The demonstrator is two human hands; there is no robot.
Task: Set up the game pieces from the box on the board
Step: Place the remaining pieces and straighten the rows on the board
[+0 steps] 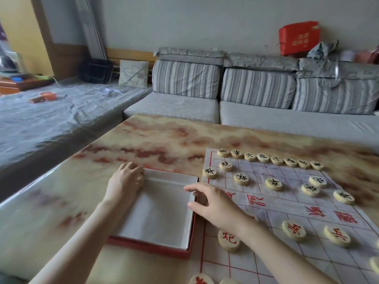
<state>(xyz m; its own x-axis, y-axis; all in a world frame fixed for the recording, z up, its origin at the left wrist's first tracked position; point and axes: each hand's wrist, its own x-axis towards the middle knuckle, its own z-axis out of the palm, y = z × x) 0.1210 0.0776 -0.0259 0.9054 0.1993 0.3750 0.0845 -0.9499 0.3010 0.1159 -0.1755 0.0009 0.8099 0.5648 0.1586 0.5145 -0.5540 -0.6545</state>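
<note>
Setup looks nearly finished: the red-edged white cardboard box (160,212) at nine o'clock of the red-lined cloth board (291,203) lies empty, round wooden pieces (273,184) ranked at twelve and six. Left hand (125,182) grips the box rim; right hand (215,203) hovers, grip loose. Nearest rows are cut off.

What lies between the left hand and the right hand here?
Only the box, its white inside bare, lies between left hand and right hand, per the head view.
</note>
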